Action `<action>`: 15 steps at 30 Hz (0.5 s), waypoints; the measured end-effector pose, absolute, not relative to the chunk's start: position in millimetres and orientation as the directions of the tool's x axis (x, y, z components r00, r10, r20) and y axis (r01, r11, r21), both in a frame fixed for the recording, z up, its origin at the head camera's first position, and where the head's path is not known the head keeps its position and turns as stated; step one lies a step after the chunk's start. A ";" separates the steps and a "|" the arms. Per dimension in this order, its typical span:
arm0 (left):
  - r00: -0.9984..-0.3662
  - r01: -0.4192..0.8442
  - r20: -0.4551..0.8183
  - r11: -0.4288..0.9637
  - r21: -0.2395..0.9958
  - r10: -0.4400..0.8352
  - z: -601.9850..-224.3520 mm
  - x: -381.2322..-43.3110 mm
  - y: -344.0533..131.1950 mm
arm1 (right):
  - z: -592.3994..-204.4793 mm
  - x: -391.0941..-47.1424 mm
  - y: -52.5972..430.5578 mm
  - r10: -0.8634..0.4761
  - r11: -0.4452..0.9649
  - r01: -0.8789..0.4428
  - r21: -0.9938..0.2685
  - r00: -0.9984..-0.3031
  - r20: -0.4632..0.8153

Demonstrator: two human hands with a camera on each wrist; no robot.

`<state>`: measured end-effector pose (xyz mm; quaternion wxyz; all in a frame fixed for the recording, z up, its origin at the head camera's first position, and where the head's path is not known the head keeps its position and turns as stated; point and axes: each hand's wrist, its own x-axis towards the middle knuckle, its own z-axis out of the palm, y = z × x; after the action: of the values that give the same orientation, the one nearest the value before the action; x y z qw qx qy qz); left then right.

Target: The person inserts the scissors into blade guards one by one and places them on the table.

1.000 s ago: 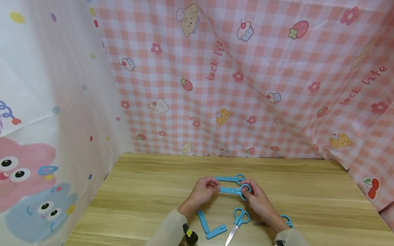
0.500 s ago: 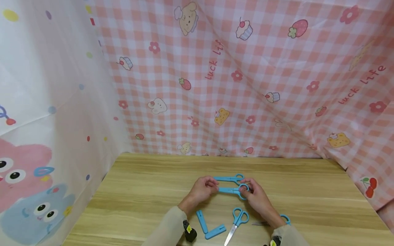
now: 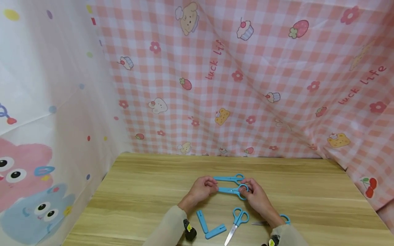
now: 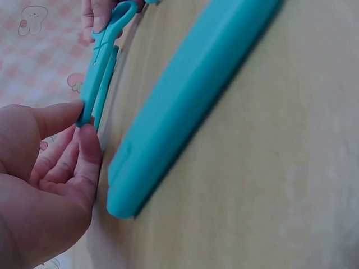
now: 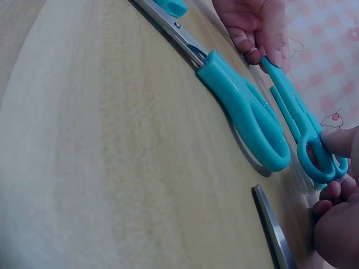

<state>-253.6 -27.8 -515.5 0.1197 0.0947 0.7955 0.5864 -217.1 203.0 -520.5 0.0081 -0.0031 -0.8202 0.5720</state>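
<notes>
A pair of light blue scissors (image 3: 227,190) with its blades inside a blue cap is held level between both hands, above the table. My left hand (image 3: 201,189) pinches the tip of the cap between thumb and fingers, plainly seen in the left wrist view. At the other end, my right hand (image 3: 257,198) grips the finger loops (image 5: 315,157). Just behind lies a second capped pair of scissors (image 3: 224,178), parallel to the held one. Nearer the person rest uncapped scissors (image 3: 236,222) with bare metal blades, and two loose blue caps (image 3: 201,221).
Another uncapped pair of scissors (image 3: 285,218) lies partly under the right forearm, its blade (image 5: 274,227) showing in the right wrist view. The wooden table (image 3: 138,194) meets a pink checked cloth (image 3: 191,102) at the back and a white printed cloth (image 3: 70,119) at the left.
The head view has shifted slightly. Both hands keep the same hold on the capped scissors, with hardly any movement. A bit more of the blade by the right forearm shows.
</notes>
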 end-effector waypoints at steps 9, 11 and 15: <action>-0.951 0.002 -0.083 0.271 0.963 0.299 -517.9 -253.6 -29.8 | -522.8 -216.3 201.6 0.008 0.339 -0.002 -0.941 -1.000 0.005; -0.951 0.003 -0.081 0.270 0.963 0.298 -517.7 -253.3 -30.2 | -524.0 -216.5 201.2 0.014 0.346 0.003 -0.938 -1.000 0.002; -0.953 0.013 -0.073 0.277 0.961 0.296 -518.4 -253.9 -30.5 | -525.8 -217.8 200.6 0.023 0.363 0.001 -0.932 -1.000 0.008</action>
<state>-253.9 -30.5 -518.4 0.1192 0.0975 0.7902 0.5932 -217.8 200.6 -525.8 0.0099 -0.0071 -0.8256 0.5642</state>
